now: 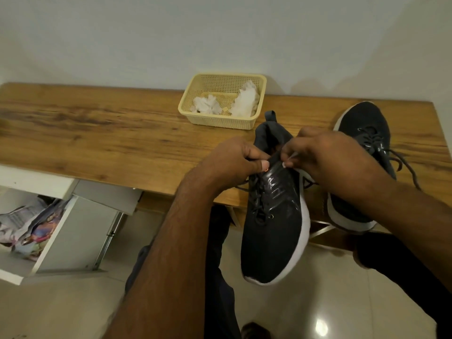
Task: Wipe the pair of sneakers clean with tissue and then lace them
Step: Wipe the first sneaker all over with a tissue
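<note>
A person works the lace near the collar of a dark sneaker held over the edge of a wooden table; the left hand pinches the lace between thumb and curled fingers, and the right hand, just beside it, pinches what looks like the lace's pale tip; the shoe's toe points back toward the person, below both hands. Beyond the right hand the second sneaker lies on the table with laces already threaded, their ends trailing loose; beyond the left hand a cream basket holds crumpled tissue, which suggests the wiping is finished. Lacing appears well advanced; the held shoe shows lace through its lower eyelets, with the top ones seemingly in hand; whether either shoe is tied cannot be told. Below the left forearm an open white drawer holds printed paper.
</note>
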